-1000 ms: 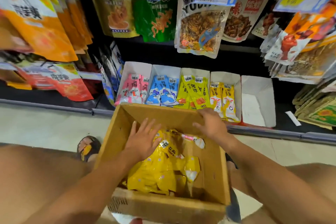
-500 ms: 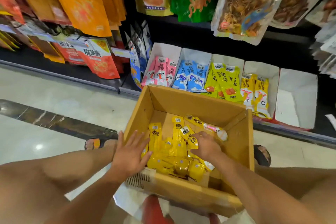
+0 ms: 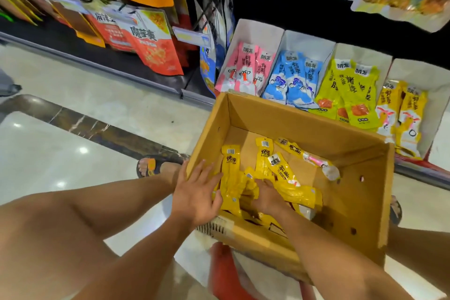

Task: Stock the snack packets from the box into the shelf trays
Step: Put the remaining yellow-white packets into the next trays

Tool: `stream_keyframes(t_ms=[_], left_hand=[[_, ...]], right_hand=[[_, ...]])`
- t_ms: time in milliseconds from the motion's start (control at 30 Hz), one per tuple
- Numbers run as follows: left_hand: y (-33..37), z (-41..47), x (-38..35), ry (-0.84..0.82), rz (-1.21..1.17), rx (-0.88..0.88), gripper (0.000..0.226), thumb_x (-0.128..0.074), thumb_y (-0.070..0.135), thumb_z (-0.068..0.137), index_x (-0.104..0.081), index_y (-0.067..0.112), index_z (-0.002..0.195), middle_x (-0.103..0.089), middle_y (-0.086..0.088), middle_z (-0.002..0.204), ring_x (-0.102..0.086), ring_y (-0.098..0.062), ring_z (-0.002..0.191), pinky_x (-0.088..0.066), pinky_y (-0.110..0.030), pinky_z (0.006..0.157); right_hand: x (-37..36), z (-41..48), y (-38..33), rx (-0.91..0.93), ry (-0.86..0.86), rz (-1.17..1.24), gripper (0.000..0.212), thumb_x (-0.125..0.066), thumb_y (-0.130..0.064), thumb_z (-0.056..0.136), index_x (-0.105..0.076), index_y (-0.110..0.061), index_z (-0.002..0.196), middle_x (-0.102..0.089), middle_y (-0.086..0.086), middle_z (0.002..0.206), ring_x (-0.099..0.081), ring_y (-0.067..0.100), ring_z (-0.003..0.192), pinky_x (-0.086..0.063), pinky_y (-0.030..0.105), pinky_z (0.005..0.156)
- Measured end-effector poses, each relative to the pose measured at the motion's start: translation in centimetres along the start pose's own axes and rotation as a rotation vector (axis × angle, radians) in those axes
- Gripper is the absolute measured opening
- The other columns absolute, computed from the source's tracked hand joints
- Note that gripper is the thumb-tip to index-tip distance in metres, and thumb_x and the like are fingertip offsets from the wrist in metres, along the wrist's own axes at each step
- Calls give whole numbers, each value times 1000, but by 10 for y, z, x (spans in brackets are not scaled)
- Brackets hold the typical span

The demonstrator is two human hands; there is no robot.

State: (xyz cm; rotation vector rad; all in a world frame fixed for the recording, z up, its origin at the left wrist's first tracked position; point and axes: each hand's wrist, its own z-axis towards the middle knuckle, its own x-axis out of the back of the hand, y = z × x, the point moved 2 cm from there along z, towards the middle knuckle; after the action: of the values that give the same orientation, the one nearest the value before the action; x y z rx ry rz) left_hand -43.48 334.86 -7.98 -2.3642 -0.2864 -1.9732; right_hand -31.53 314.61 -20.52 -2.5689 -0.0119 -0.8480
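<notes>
Showing stocking part done: four trays on the shelf already held packets, while a heap of yellow packets lay in the box, left hand spread flat on it, right hand buried among them, grip not discernible.

Reaching deeper into the box
Right hand leaves the far rim and digs among the yellow packets; left hand slides onto them.

Right hand half under packets
</notes>
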Motion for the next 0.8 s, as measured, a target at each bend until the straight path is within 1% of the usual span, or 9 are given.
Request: stream_keyframes(t_ms=[67,133,267,400,500,600,667,733,800], left_hand=[[-1,0,-1,17,-18,5,50,-46,49,92,-62,36,137,-50,5,156,-30,-22,153,-16,-63,122],[-1,1,0,14,-21,12,50,-46,49,91,-62,36,137,-49,6,156,-29,-21,154,-17,-63,121],[-4,0,-1,2,-17,24,50,-45,50,91,-60,38,137,-47,6,157,-26,-21,155,-15,-64,121],[-5,1,-3,-6,-16,32,50,-46,50,91,-60,38,137,-48,6,156,-25,-21,155,-12,-64,122],[-6,2,-4,-12,-16,37,50,-46,50,91,-60,39,138,-46,7,157,-23,-21,156,-10,-63,123],[-7,1,-4,-28,-13,46,50,-44,51,91,-59,40,138,-45,8,158,-21,-20,156,-9,-63,123],[-6,0,-3,-39,-7,45,51,-43,52,91,-58,40,138,-44,8,158,-22,-20,156,-9,-62,123],[-6,-1,-3,-31,5,38,50,-43,52,91,-59,41,137,-44,7,158,-23,-21,156,-9,-62,123],[-7,-1,-3,-17,2,36,49,-44,52,91,-60,40,136,-46,6,158,-26,-22,154,-9,-62,124]], right_hand=[[5,15,3,-63,51,67,91,-73,-33,88,-18,-21,159,-6,11,166,-21,30,152,-36,40,112],[10,26,8,-116,70,128,95,-75,-36,87,-15,-19,159,-11,12,166,-17,30,152,-34,42,114],[7,42,9,-195,73,302,84,-77,-23,84,-30,-11,153,-40,14,153,-42,33,138,-42,38,106],[12,49,15,-297,137,373,86,-77,-23,84,-28,-8,154,-36,18,154,-39,35,140,-40,40,107],[13,51,20,-362,162,420,70,-76,-18,84,-41,-4,144,-54,19,141,-52,37,128,-46,38,98],[14,46,17,-363,172,474,55,-77,-18,85,-57,-7,134,-64,15,129,-61,35,116,-50,38,92],[11,42,16,-362,127,467,51,-78,-22,85,-62,-10,132,-61,10,137,-62,32,116,-52,34,88],[10,36,14,-351,154,548,40,-79,-23,84,-69,-12,121,-56,7,144,-62,29,114,-52,31,80],[12,32,12,-303,192,681,24,-80,-22,83,-73,-13,105,-68,8,125,-66,28,104,-56,37,79]])
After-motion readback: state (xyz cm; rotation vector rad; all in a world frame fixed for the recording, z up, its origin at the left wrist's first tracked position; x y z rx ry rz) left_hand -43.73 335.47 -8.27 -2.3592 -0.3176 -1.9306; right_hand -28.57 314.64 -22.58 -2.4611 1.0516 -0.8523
